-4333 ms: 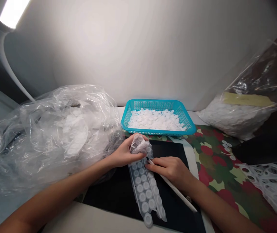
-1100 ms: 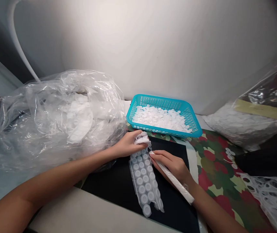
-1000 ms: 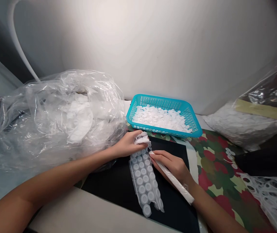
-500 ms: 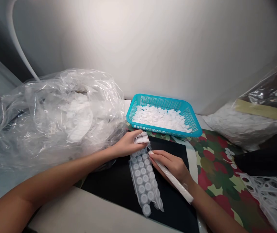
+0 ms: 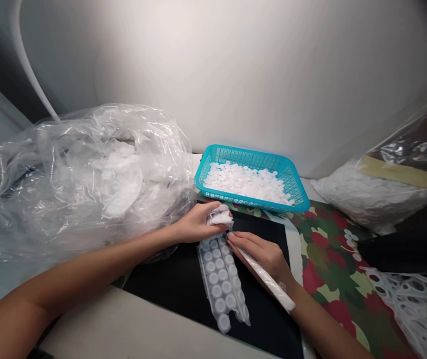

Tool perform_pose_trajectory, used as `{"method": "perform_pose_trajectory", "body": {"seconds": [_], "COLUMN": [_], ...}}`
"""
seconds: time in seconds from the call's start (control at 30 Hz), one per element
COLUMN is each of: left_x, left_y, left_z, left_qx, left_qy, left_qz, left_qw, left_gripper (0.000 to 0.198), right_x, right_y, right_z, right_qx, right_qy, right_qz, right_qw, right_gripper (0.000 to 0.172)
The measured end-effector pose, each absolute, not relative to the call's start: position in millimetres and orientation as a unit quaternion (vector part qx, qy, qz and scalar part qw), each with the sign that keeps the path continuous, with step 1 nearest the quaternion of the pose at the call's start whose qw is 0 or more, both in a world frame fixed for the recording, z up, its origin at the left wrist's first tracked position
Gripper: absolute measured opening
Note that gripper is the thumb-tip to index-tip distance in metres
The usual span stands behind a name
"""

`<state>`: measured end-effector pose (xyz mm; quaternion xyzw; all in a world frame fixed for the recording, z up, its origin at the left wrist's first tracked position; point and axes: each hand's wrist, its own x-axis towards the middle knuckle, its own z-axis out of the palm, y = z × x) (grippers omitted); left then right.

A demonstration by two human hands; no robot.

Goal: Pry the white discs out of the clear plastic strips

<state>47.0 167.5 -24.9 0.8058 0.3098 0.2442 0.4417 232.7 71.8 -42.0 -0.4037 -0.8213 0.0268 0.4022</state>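
I have the black mat (image 5: 273,319) as my reference, and everything sits around it. A perforated clear plastic strip (image 5: 221,281), set with rows of round white discs, lies lengthwise on the mat, its lower end close to the mat's near edge. Black surface shows on both sides of the strip, with more on the left.

At the strip's upper end, my left hand (image 5: 194,224) is curled closed, pinching a crumpled white film (image 5: 220,217) that appears joined to the strip. My right hand (image 5: 262,257) is closed around a slim white rod (image 5: 264,279), its tip just beside the crumpled film and touching or nearly touching the strip; I cannot tell which.

Beyond the mat's far edge, a turquoise mesh basket (image 5: 251,162) holds a shallow heap of loose white discs (image 5: 247,182). Left of the mat, a large clear plastic bag (image 5: 86,169) slumps with white pieces inside. Right of the mat are a camouflage-patterned sheet (image 5: 333,259), a taped bag of white discs (image 5: 363,192) at its far side, and a punched white plastic web (image 5: 411,309) on its near corner.
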Motion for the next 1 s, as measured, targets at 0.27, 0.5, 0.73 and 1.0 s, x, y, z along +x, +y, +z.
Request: {"method": "perform_pose_trajectory", "body": {"seconds": [0.27,0.5,0.73,1.0], "left_x": [49,48,47,44], "left_y": [163,169,173,173], "left_z": [-21,-30,-31,-18], "left_qx": [0.793,0.792,0.803,0.823], "left_qy": [0.264,0.343,0.356,0.349], "left_qz": [0.243,0.275,0.264,0.202], "left_qw": [0.492,0.423,0.399,0.401], "left_gripper": [0.023,0.024,0.021,0.019], "right_x": [234,234,231,229], "right_y": [75,72,70,74], "right_z": [-43,-44,-39,-39], "right_qx": [-0.395,-0.411,-0.385,-0.366], "right_qy": [-0.827,-0.814,-0.841,-0.858], "right_qz": [0.007,-0.007,0.018,0.029], "right_qw": [0.401,0.41,0.379,0.36], "right_gripper": [0.018,0.017,0.016,0.012]}}
